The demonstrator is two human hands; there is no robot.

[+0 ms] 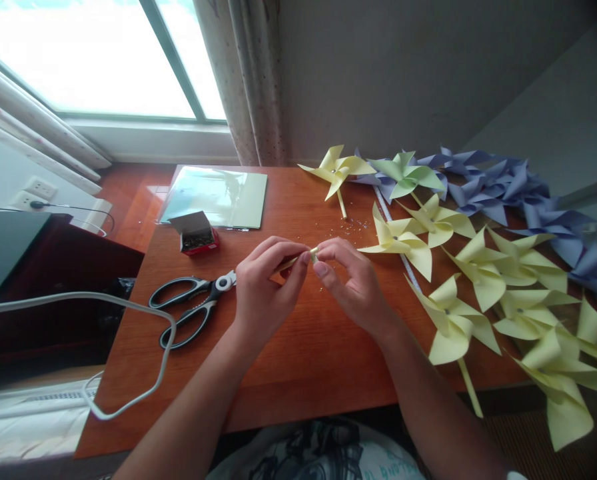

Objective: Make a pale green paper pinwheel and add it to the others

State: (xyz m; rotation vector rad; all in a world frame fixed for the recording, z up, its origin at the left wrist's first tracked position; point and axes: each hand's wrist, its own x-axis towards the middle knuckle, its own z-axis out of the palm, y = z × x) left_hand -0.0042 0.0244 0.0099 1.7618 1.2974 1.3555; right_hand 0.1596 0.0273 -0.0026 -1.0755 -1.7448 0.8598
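counter: reddish wood top set against the wall below a window, with a curtain hanging at the corner. it carries everything listed here.

pinwheels, yellow: a dozen or so folded paper pinwheels on pale sticks, laid overlapping along the right side, heads toward the wall. they appear parked there as finished pieces, out of the working space.

pinwheels, blue-purple: a second row behind the yellow ones, against the wall; one green pinwheel lies among them.

paper stack: flat pale sheets at the far edge, near the window, apart from the hands.

cable: white, looping over the left edge of the counter.

scissors: black-handled, lying shut, tip just beside the left hand, within easy reach.

left hand: thumb and fingers pinched narrow on the yellow stick, steadying it from the left.

right hand: fingertips closed narrow on the near end of the same stick, meeting the left hand's fingers; whether it also holds a pin cannot be told.

pin box: small open red box of dark pins or tacks, just in front of the paper stack.

yellow stick: thin rolled paper stick, held between both hands just above the counter's middle, mostly hidden by fingers.

scraps: tiny paper bits scattered beyond the hands.
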